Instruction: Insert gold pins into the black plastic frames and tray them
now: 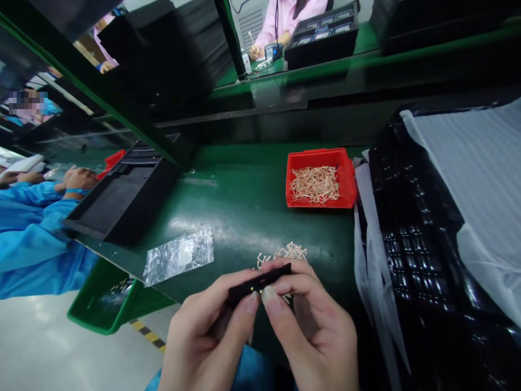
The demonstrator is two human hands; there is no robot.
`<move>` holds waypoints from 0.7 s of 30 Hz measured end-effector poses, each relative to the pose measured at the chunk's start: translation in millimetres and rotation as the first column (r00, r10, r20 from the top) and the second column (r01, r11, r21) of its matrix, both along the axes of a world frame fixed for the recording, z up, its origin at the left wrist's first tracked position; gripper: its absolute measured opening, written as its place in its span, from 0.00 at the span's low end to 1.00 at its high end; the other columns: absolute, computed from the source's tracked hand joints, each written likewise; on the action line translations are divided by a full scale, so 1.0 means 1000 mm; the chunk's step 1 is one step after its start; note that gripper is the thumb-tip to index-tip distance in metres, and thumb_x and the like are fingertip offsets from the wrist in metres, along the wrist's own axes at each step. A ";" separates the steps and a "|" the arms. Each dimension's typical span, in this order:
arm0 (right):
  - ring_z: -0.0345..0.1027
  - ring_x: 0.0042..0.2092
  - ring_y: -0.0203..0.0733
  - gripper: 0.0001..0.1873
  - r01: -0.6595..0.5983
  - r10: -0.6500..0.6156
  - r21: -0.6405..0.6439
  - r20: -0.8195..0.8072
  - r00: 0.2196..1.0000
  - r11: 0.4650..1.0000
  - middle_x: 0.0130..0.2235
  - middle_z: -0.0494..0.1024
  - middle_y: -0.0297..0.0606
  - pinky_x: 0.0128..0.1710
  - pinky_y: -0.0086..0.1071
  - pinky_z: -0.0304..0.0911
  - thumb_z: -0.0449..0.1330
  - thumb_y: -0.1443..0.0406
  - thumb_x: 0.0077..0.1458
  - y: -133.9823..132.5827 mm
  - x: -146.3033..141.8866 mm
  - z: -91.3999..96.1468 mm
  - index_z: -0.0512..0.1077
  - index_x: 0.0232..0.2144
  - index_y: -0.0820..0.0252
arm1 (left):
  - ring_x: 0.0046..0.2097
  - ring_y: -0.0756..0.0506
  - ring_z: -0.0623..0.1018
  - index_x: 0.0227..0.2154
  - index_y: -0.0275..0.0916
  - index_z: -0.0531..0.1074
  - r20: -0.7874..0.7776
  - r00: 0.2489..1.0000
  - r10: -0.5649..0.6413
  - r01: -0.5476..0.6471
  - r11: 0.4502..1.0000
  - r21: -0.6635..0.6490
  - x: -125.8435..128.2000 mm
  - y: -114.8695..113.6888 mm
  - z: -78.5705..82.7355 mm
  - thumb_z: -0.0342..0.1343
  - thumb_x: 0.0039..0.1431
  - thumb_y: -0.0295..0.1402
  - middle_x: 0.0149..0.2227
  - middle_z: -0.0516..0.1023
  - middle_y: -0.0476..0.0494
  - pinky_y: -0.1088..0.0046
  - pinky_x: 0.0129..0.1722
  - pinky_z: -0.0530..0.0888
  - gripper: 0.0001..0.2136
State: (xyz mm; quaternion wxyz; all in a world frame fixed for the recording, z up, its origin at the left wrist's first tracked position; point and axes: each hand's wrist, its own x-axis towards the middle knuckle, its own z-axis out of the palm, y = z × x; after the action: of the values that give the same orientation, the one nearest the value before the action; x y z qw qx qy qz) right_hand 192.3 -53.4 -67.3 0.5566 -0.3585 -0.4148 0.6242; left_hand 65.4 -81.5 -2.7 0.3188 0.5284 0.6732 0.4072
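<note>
A pale floor [44,350] is showing at lower left; a co-worker in blue sleeves [32,239] is working beside the left edge, and a person in a pink top [272,24] is working at the far side. The green counter [244,217] is carrying the items and reflecting glare. Black plastic sheeting [415,228] is taking up the right, and a black tray [108,195] is standing at left. A red bin [345,182] is sitting toward the back, holding pale pieces [315,184]; a clear bag [179,255] is lying near the front edge. A loose pile [291,251] of similar pieces is lying just beyond the hands.

The left hand [207,320] and right hand [311,320] are both pinching narrowly on a black strip [244,288] — it is hanging over the counter's near side, tilting up toward the right. Yellow specks, too small to identify, are showing between the thumbs.

Assessment: the left hand should be steadying the strip and the right thumb pressing lightly and squarely — bending is the likely risk, and the thumbs are partly blocking the view.
</note>
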 end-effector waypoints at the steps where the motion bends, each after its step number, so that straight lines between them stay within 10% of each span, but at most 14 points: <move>1: 0.77 0.54 0.41 0.06 0.008 -0.008 -0.024 -0.017 1.000 1.000 0.47 0.82 0.32 0.56 0.35 0.70 0.66 0.67 0.64 -0.001 -0.002 0.001 0.80 0.37 0.47 | 0.24 0.56 0.77 0.52 0.58 0.82 0.012 1.000 0.012 -0.012 1.000 0.010 0.002 0.000 -0.001 0.61 0.68 0.27 0.29 0.83 0.57 0.90 0.26 0.75 0.17; 8: 0.77 0.53 0.40 0.06 0.046 -0.051 -0.115 -0.044 0.998 0.992 0.47 0.82 0.30 0.56 0.34 0.69 0.66 0.66 0.63 -0.003 -0.008 0.005 0.80 0.36 0.46 | 0.23 0.56 0.79 0.48 0.55 0.82 0.148 0.979 0.137 -0.144 0.989 0.033 0.013 0.000 -0.005 0.59 0.68 0.27 0.26 0.82 0.59 0.91 0.27 0.77 0.14; 21: 0.78 0.46 0.38 0.05 0.020 -0.027 -0.128 -0.054 0.998 0.992 0.44 0.79 0.30 0.55 0.37 0.73 0.67 0.66 0.62 -0.001 -0.008 0.004 0.81 0.36 0.47 | 0.43 0.56 0.89 0.51 0.63 0.81 -0.126 0.977 0.171 -0.161 0.983 0.084 0.018 -0.001 -0.002 0.60 0.66 0.26 0.49 0.88 0.68 0.91 0.47 0.80 0.20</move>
State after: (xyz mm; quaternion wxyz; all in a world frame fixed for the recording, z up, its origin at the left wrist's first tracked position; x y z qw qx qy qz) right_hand 184.6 -54.4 -63.3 0.5512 -0.3807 -0.3543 0.6525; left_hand 83.1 -82.7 -4.8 0.2187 0.5076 0.7194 0.4207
